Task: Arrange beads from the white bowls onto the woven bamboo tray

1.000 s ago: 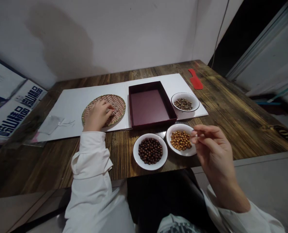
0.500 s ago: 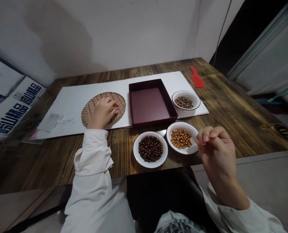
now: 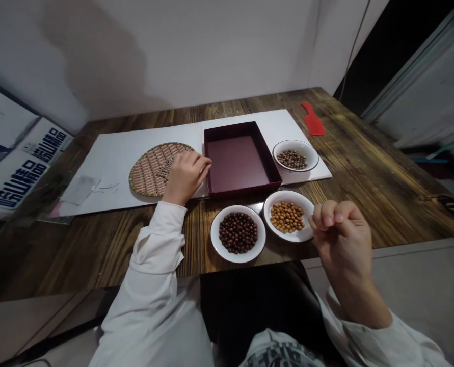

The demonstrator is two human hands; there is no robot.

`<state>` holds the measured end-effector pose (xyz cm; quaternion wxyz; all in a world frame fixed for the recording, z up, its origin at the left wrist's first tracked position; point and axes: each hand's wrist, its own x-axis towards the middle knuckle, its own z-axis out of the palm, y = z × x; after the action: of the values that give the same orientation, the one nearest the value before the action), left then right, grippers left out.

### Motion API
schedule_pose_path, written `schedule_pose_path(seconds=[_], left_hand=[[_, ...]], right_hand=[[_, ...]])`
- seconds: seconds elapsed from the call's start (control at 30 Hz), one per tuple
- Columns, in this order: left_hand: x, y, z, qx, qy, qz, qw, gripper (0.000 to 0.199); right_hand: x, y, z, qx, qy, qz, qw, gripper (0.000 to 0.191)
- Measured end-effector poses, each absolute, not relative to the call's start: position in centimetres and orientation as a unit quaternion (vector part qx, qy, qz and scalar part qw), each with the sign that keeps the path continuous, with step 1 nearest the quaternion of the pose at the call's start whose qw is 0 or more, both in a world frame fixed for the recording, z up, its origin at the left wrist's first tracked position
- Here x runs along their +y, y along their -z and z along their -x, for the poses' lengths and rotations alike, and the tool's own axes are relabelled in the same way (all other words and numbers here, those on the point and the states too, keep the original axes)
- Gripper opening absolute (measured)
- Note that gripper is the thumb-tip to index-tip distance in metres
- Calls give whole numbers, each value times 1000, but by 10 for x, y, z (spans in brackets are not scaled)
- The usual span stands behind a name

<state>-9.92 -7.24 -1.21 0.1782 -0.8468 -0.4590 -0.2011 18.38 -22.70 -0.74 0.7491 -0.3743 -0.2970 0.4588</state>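
Over the right edge of the round woven tray is my left hand, fingers pinched together near the dark red box; what they hold is too small to make out. Small beads lie on the tray beside this hand. My right hand is raised with thumb and fingers pressed together, right of the bowl of yellow-brown beads; anything in its pinch cannot be made out. A bowl of dark brown beads stands to the left of that bowl. Behind them is a bowl of greyish-brown beads.
A white board lies under the tray and box on the wooden table. A red scraper-like tool is at the back right. A clear plastic bag lies at the left, near printed boxes.
My left hand has moved right from the middle of the woven tray towards the red box, its fingers now closed together. My right hand has barely moved.
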Motion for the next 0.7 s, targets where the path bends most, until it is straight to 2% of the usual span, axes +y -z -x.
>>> schedule_pose_path(seconds=[0.2,0.27,0.33,0.47,0.7], left_hand=[[-74,19,87,-396,214,869,205,26],[-73,20,89,-391,222,872,194,26],[-72,21,90,-388,227,874,183,28],[-72,21,90,-377,234,879,176,31],[-71,24,92,-359,249,884,167,37]], right_hand=[[-228,11,-197,-416,-385,435,699,18],[-228,13,-204,-489,-313,505,639,20],[-228,13,-209,-578,-234,567,538,20],[-227,14,-215,-702,-122,598,366,24],[-226,19,-213,-756,-12,603,256,29]])
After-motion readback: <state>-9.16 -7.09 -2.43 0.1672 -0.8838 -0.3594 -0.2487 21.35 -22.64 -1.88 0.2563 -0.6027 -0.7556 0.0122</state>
